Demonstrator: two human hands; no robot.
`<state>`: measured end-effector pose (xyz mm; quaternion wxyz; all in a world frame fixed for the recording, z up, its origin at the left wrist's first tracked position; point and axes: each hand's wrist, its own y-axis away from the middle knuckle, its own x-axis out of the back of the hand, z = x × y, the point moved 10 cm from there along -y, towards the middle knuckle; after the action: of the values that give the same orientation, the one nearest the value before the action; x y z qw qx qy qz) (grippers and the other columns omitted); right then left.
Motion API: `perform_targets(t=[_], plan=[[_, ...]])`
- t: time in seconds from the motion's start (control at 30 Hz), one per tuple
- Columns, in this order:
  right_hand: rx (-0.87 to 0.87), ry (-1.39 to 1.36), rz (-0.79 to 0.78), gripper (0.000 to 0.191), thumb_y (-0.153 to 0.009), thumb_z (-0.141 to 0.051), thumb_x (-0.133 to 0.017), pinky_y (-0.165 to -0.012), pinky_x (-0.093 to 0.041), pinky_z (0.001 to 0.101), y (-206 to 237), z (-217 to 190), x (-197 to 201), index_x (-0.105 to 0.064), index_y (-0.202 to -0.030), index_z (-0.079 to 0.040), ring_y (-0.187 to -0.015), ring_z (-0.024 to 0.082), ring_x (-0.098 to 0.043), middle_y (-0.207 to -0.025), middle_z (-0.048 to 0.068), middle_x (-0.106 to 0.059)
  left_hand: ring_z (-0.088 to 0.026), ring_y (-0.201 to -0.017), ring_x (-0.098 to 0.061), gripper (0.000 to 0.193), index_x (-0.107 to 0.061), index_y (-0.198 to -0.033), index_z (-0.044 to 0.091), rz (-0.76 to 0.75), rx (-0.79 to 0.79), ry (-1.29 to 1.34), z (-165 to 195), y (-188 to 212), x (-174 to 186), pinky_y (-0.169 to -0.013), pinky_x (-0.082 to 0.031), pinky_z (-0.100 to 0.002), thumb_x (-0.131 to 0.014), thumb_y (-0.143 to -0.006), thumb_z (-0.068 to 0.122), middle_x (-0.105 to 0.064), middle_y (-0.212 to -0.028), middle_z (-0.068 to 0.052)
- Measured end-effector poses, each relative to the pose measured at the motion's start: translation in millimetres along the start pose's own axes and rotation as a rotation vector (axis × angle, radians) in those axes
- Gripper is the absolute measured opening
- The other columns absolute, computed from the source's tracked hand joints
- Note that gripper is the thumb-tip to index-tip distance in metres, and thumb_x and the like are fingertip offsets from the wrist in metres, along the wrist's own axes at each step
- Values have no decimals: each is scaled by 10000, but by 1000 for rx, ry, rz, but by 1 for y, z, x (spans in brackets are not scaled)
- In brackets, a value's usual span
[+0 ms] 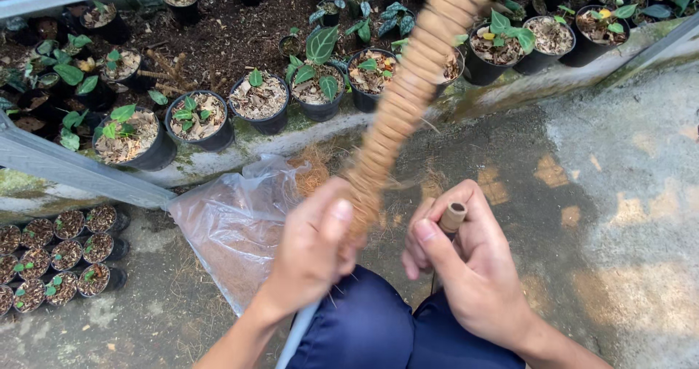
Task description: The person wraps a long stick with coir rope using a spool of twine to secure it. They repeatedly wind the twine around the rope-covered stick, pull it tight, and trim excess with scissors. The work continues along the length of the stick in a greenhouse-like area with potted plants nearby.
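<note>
Concrete floor (619, 216) by potted plants; left hand (313, 249) grips coir-wrapped pole (408, 92); right hand (466, 267) holds twine spool (453, 216).

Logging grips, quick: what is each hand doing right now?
Left hand: closed around the fibre-wrapped pole.
Right hand: closed on a small spool.

a crumpled clear plastic bag (237, 220) lies on the concrete.

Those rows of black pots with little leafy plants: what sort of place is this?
Probably a plant nursery or a garden growing area. Black plastic pots of green-leaved seedlings stand in rows on soil behind a mossy concrete kerb, and small potted cuttings cluster on the concrete floor.
</note>
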<state>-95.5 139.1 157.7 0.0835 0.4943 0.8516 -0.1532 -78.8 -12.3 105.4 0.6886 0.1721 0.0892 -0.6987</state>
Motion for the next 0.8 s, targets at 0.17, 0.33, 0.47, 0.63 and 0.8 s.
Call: perform_targets(t=[0.17,0.33,0.47,0.63,0.8], plan=[[-120,150,39,159,-999,-41,-622,-547,-404,217,5,9,7,-464,-1005,-52,-638,47,-472,-782,6,-538,-43,-552,-455,399,-557,-1263,8,-34,-45,5,3,0,-3,-436,-375,-217,-512,-1042,337,-502,-692,8],[-86,554,146,159,-934,-71,-719,-472,-328,223,2,-7,14,-560,-936,-69,-572,11,-419,-677,-61,-505,-45,-545,-443,418,-557,-1302,6,-46,-53,-56,10,3,-10,-449,-371,-225,-531,-1019,314,-515,-686,17],[-23,865,102,208,-918,-107,-722,-404,-317,268,-3,-26,11,-612,-745,-73,-463,23,-399,-505,-51,-474,-34,-579,-460,376,-611,-1268,1,-78,-150,-256,23,11,-18,-498,-395,-221,-552,-1035,290,-532,-703,31],[88,885,6,366,-904,-111,-698,-395,-308,302,10,-39,2,-513,-592,-61,-388,70,-374,-463,-10,-380,-50,-560,-447,370,-632,-1201,-27,-125,-58,-111,9,6,-21,-474,-375,-230,-542,-1037,292,-519,-697,15],[131,918,-34,403,-907,-120,-706,-394,-297,319,15,-36,7,-496,-567,-67,-359,89,-389,-450,9,-383,-71,-539,-433,404,-608,-1200,-52,-192,-9,86,4,8,-19,-433,-351,-245,-536,-1019,302,-529,-715,-26]])
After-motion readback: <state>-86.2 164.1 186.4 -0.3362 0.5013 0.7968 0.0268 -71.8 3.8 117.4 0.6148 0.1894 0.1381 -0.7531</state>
